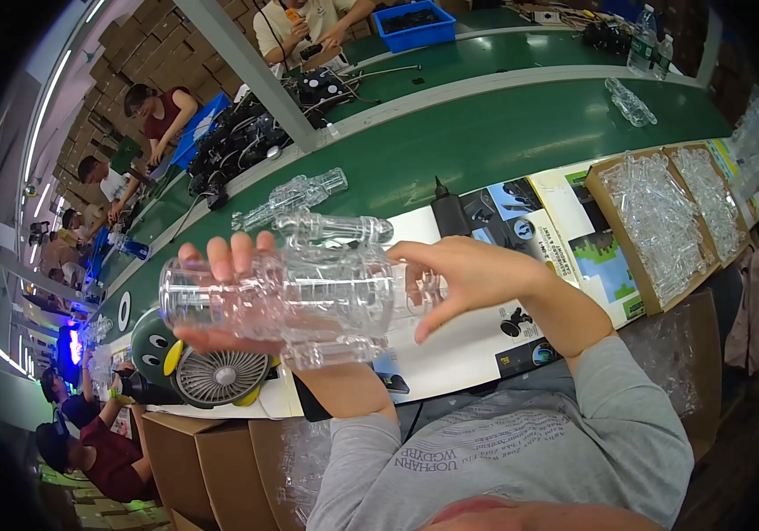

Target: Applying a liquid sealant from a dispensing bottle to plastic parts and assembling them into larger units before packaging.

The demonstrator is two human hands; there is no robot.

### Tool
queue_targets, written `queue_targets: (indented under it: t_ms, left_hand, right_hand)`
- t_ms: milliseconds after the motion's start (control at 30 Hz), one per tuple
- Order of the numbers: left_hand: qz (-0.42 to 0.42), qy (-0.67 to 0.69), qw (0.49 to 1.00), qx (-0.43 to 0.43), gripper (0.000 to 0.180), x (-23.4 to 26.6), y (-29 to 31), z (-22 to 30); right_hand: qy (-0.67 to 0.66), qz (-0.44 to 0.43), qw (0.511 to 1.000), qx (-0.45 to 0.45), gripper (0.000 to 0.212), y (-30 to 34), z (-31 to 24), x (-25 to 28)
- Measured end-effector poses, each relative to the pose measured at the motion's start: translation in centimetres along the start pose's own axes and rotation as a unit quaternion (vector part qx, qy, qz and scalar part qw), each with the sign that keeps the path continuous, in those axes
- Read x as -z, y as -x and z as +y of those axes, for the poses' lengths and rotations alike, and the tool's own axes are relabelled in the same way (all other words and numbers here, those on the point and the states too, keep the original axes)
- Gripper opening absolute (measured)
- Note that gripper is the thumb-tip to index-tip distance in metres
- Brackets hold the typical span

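In front of me is a large clear plastic body shaped like a rocket (pixel 335 292), with thinner clear tubes along its sides. My left hand (pixel 229 265) is wrapped around its wide cylindrical end. At the narrower right end, my right hand (pixel 481 279) curls its fingers around a small clear end piece (pixel 431 288), its thumb held off to the near side. Whether that piece is joined to the body I cannot tell. Just beyond lies a similar clear plastic assembly (pixel 295 196) on the green table.
A penguin-shaped fan (pixel 220 372) stands at left. A black bottle (pixel 448 211) stands beyond my hands. Cardboard trays (pixel 631 257) of clear parts sit at right. Another clear piece (pixel 630 102) and water bottles (pixel 643 44) are farther back. Several people work across and left.
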State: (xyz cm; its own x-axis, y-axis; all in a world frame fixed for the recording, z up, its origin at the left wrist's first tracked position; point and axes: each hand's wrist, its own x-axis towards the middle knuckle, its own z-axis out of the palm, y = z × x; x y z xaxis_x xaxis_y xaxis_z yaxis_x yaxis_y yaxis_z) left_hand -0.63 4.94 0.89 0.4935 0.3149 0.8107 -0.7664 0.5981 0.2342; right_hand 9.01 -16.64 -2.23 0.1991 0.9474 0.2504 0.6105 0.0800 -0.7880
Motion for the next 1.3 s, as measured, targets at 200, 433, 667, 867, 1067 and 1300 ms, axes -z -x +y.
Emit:
queue_targets:
  t_ms: [200, 433, 667, 867, 1067, 1300]
  left_hand:
    - [-0.042, -0.136, 0.988, -0.052, 0.073, -4.9, 2.6, 4.0]
    - [-0.006, -0.221, 0.968, -0.119, 0.067, -7.9, 4.7, 3.3]
    - [-0.132, -0.203, 0.964, -0.111, 0.064, -7.8, 4.1, 3.5]
    - [-0.007, -0.244, 0.954, -0.175, 0.067, -8.5, 4.0, 1.3]
    - [-0.12, -0.229, 0.955, -0.143, 0.063, -7.8, 4.0, 2.7]
    - [0.015, -0.244, 0.95, -0.197, 0.065, -9.4, 4.4, 0.8]
  right_hand:
    - [0.087, 0.071, 0.994, 0.0, 0.062, 0.2, -2.8, -2.2]
    - [0.182, 0.189, 0.955, 0.142, 0.052, 0.7, -2.8, -4.2]
    - [0.186, 0.224, 0.941, 0.172, 0.049, 0.4, -3.1, -4.2]
    - [0.196, 0.275, 0.93, 0.148, 0.047, 0.4, -2.5, -4.1]
    - [0.173, 0.21, 0.952, 0.138, 0.045, 0.6, -3.2, -3.3]
    - [0.189, 0.258, 0.938, 0.133, 0.043, 0.8, -3.0, -3.5]
